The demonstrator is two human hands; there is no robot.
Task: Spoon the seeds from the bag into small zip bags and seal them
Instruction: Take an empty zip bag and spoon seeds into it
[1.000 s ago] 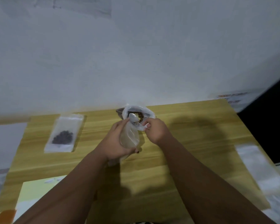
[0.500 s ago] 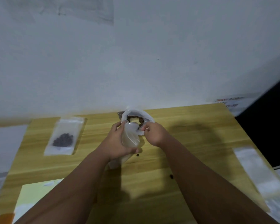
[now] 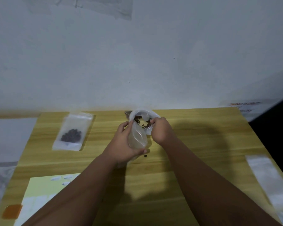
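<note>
Left grip [image 3: 122, 144]: its palm covers the lower end of the small zip bag [image 3: 137, 137] (whether anything lies inside the cloudy film cannot be told).
Right grip [image 3: 160, 129]: curled fingers hide whatever they pinch.
Seed bag [image 3: 143, 111]: only the open mouth shows; the body is behind the small zip bag and both grips.
Dark thing [image 3: 127, 113]: mostly hidden behind the seed bag, unidentifiable.
Filled zip bag [image 3: 72, 132]: blurred; its seal cannot be read.
Clear film [image 3: 271, 181]: blurred; whether it is one piece or several cannot be told.
Pale sheet [image 3: 44, 193]: cut off by the lower edge; its white marks are too small to read.
Printed paper [image 3: 242, 106]: lettering illegible.
Dark speck [image 3: 145, 155]: too small to identify.
</note>
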